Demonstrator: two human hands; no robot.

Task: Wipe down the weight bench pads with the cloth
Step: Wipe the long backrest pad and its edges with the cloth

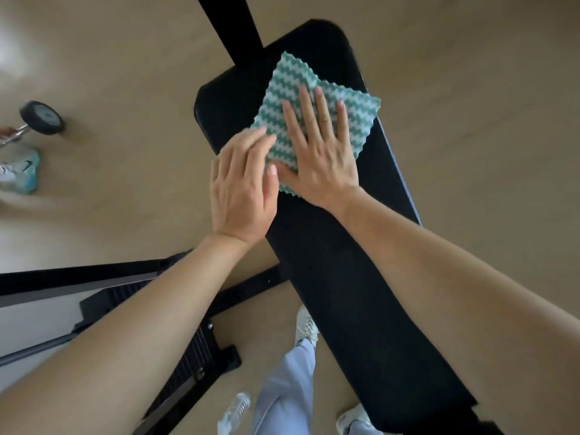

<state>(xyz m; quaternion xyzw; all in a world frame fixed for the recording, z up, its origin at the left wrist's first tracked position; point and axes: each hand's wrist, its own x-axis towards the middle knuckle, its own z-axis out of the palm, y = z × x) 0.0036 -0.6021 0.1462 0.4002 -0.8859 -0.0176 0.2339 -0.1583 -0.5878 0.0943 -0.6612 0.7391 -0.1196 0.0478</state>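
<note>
While the right hand (320, 152) lay flat with its fingers (309, 111) spread out and relaxed, it was pressing the green-and-white zigzag cloth (288, 98) straight down onto the black bench pad (345, 293), not gripping anything, just palm weight. Right beside that thumb, the left hand (241, 189) sat with its fingers (257, 142) loosely together, tips resting on the near corner of the cloth, also not clenched on it as far as I could tell. So the cloth was under both sets of fingers, up toward the far end of the pad, with one corner hanging just past the pad's right edge.

Looked to me like the wiping step itself was underway, at the far section. Beyond the wrists, the long stretch of pad running back toward the person's legs was probably still to do, so the next move would call for dragging the cloth back along it with steady pressure. Off to the left on the floor were a dumbbell (42, 117) and somebody's sneaker (22, 169).
</note>
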